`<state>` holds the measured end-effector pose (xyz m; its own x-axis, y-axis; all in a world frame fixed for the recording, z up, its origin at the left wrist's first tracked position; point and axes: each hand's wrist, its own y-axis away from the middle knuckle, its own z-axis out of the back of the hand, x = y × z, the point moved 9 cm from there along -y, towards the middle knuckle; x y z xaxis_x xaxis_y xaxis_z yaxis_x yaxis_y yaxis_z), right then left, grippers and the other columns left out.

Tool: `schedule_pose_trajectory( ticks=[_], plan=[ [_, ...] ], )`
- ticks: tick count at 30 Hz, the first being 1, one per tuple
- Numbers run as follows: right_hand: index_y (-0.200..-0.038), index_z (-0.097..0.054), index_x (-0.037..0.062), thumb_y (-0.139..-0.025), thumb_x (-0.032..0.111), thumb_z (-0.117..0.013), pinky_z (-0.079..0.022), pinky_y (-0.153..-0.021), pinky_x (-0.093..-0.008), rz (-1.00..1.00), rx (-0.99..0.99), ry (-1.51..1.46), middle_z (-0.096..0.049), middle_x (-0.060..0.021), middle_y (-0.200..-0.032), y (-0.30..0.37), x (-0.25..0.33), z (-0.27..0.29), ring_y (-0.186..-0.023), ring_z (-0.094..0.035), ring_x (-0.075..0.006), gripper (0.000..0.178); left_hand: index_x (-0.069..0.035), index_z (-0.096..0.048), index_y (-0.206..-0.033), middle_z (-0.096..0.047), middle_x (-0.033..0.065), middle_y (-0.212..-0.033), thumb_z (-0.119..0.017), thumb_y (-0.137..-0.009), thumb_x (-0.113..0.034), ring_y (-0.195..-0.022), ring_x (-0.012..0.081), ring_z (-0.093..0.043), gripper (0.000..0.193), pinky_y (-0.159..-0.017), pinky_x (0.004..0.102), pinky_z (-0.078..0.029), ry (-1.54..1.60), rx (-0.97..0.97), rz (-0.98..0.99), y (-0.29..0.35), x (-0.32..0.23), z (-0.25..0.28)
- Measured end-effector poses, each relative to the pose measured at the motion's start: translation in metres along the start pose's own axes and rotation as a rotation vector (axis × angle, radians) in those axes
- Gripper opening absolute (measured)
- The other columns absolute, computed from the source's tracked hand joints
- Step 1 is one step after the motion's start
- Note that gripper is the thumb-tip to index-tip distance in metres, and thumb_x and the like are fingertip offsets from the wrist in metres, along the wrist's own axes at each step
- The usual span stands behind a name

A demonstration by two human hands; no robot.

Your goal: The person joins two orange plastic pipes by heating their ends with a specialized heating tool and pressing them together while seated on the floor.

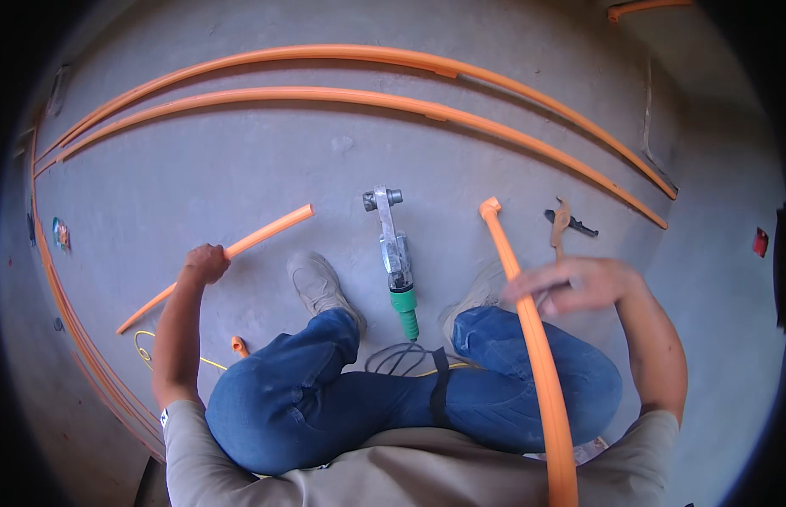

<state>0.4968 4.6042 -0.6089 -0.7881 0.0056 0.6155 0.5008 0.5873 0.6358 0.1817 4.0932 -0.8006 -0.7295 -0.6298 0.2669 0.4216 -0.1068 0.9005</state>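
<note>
My left hand is closed round an orange plastic pipe, which slants up to the right over the floor. My right hand, a little blurred, has its fingers stretched out across a second, longer orange pipe. That pipe runs from the lower edge past my right thigh and ends in an elbow fitting. Between my shoes lies a pipe welding iron with a green handle and dark heating sockets at its far end.
Two long orange pipes lie across the floor ahead. Beyond my right hand is a tool with a curved brownish head and black handle. A small orange fitting and a yellow cord lie by my left knee. More pipes line the left wall.
</note>
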Motion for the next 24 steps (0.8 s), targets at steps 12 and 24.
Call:
schedule_pose_trajectory(
  ticks=[12, 24],
  plan=[
    [-0.115, -0.043, -0.0096, -0.077, 0.038, -0.083, -0.055, -0.045, -0.0353, -0.548, -0.85, 0.251, -0.067, -0.0195, -0.083, -0.099, -0.121, 0.146, -0.06, -0.068, -0.0215, 0.073, -0.008, -0.07, -0.099, -0.071, 0.0133, -0.102, -0.06, -0.086, -0.027, -0.1, 0.0307, -0.067, 0.025, -0.083, 0.0447, -0.055, 0.001, -0.179, 0.045, -0.019, -0.05, 0.018],
    [-0.123, -0.043, -0.0101, -0.075, 0.012, -0.075, -0.058, -0.061, -0.0384, -0.567, -0.933, 0.125, -0.064, -0.0223, -0.1, -0.118, -0.143, 0.163, -0.085, -0.069, -0.0265, 0.063, -0.006, -0.064, -0.096, -0.068, 0.0113, -0.092, -0.07, -0.084, -0.035, -0.089, 0.0318, -0.067, 0.032, -0.074, 0.0435, -0.055, 0.292, -0.486, -0.189, 0.001, -0.116, 0.094]
  ],
)
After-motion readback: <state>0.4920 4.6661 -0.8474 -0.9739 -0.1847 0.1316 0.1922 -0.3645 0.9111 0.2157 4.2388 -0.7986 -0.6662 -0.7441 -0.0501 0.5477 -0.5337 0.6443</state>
